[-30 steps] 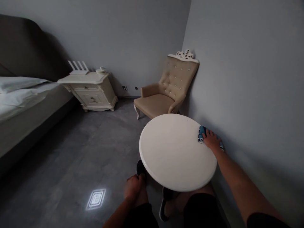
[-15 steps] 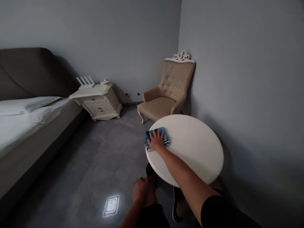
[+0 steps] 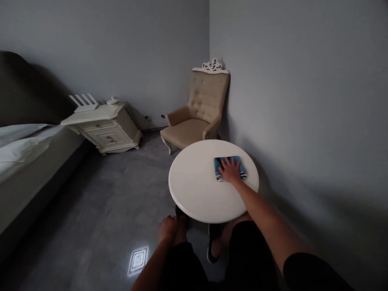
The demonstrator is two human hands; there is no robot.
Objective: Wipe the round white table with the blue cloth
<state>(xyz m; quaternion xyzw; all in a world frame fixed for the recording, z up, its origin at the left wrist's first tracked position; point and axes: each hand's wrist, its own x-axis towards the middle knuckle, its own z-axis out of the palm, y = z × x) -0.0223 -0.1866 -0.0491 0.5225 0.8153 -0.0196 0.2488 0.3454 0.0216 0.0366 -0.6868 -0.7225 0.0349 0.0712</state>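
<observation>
A folded blue cloth (image 3: 242,166) with dark and white edging lies on the right part of a round white table (image 3: 194,182). On top of it my right hand (image 3: 230,170) presses flat with its fingers spread, covering the cloth's middle. My left hand (image 3: 167,228) is away from the table, resting over my knee with nothing visible in it. Its fingers drape loosely and show only in part.
Behind the table stands a tan tufted armchair (image 3: 188,128). Farther left are a white nightstand (image 3: 112,131) bearing a white router (image 3: 85,104), and a bed (image 3: 39,161). A grey wall (image 3: 303,101) rises at right. My legs are under the table's near edge.
My right hand and the cloth have slid from the table's left edge across to its right side. The view has turned rightward. My left hand stays on my knee.
</observation>
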